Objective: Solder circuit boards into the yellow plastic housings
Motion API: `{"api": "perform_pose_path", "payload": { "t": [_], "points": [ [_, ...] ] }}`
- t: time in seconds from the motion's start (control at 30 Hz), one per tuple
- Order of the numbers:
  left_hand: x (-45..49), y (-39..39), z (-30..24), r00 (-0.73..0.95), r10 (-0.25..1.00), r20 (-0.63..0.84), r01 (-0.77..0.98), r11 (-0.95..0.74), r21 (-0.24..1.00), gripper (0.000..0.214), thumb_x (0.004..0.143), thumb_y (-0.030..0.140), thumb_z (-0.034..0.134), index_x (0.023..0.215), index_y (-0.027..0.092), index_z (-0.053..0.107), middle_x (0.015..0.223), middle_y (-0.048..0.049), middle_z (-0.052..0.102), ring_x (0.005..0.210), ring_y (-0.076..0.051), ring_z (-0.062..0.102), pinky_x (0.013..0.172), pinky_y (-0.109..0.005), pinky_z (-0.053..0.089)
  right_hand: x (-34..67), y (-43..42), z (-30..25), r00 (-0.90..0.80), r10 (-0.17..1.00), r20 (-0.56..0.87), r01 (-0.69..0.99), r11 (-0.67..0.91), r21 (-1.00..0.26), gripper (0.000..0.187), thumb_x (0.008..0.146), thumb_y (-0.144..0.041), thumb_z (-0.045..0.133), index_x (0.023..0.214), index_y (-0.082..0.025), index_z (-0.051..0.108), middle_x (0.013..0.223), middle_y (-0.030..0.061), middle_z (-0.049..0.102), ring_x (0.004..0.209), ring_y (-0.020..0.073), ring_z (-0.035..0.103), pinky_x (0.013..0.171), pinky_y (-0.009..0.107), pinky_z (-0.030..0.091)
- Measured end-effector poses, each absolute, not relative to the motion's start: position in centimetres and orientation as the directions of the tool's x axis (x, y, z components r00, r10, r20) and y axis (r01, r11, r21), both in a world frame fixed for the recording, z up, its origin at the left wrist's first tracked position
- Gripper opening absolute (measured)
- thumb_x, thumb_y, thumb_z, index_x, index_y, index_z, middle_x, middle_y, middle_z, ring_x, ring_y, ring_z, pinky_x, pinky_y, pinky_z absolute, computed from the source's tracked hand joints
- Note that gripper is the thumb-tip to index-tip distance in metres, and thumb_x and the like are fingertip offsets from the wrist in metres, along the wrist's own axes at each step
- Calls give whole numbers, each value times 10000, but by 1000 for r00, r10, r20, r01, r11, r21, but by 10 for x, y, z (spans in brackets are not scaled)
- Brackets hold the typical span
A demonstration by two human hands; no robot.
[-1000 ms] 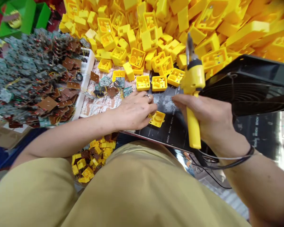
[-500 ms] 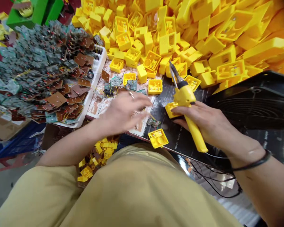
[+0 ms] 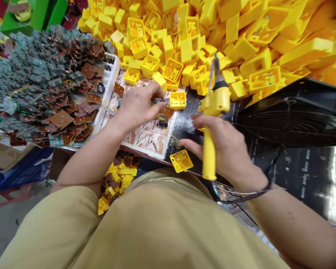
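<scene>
My right hand (image 3: 222,144) is closed round a yellow soldering iron (image 3: 212,112), held upright with its metal tip pointing away from me. My left hand (image 3: 140,104) reaches forward over the patterned mat (image 3: 145,136) and pinches a small circuit board with wires (image 3: 161,102), right beside a yellow plastic housing (image 3: 177,100). Another open yellow housing (image 3: 181,160) lies at the near edge of the black work surface, just left of my right hand's fingers.
A huge heap of yellow plastic housings (image 3: 240,33) fills the back. A white tray piled with circuit boards (image 3: 44,82) sits at left. A black fan (image 3: 294,116) stands at right. Green bins (image 3: 30,15) are far left. More yellow parts (image 3: 117,179) lie below the table edge.
My left hand moved forward from the table's middle and pinched the small circuit board. My right hand swung the soldering iron from tilted to nearly upright and shifted slightly left.
</scene>
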State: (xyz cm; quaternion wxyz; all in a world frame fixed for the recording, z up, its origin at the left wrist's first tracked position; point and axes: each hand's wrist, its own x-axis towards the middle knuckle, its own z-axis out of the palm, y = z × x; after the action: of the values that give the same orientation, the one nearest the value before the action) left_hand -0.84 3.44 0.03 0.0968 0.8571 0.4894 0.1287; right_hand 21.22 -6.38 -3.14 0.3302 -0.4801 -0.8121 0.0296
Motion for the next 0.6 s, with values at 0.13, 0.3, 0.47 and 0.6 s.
{"api": "perform_pose_path", "payload": {
  "t": [0.13, 0.3, 0.47, 0.6],
  "points": [
    [-13, 48, -3, 343, 910, 232, 691, -412, 594, 429, 901, 639, 530, 926, 212, 565, 937, -19, 696, 819, -134, 621, 669, -306, 499, 184, -68, -40, -348, 825, 446, 732, 536, -421, 198, 971, -323, 550, 1128, -202, 542, 829, 26, 662, 704, 193, 639, 614, 295, 464],
    [-21, 70, 5, 100, 961, 257, 395, -275, 876, 473, 871, 685, 580, 969, 243, 442, 876, 96, 597, 656, -17, 497, 526, -223, 460, 187, -76, -49, -319, 823, 470, 702, 538, -467, 159, 977, -196, 473, 1129, -198, 518, 769, -16, 636, 619, 129, 610, 562, 231, 437],
    [-19, 80, 9, 129, 941, 314, 468, -337, 817, 337, 983, 574, 467, 1039, 254, 380, 953, 108, 566, 705, -7, 469, 586, -245, 460, 189, -78, -54, -270, 811, 519, 680, 542, -494, 175, 978, -204, 481, 1145, -219, 531, 843, -7, 677, 690, 142, 655, 607, 241, 491],
    [-21, 90, 23, 387, 887, 252, 731, -462, 503, 508, 907, 741, 423, 986, 258, 559, 919, 49, 683, 930, -126, 527, 880, -376, 467, 193, -76, -48, -274, 802, 531, 684, 551, -479, 195, 961, -232, 564, 1156, -227, 554, 862, -1, 688, 746, 156, 672, 674, 263, 530]
  ]
}}
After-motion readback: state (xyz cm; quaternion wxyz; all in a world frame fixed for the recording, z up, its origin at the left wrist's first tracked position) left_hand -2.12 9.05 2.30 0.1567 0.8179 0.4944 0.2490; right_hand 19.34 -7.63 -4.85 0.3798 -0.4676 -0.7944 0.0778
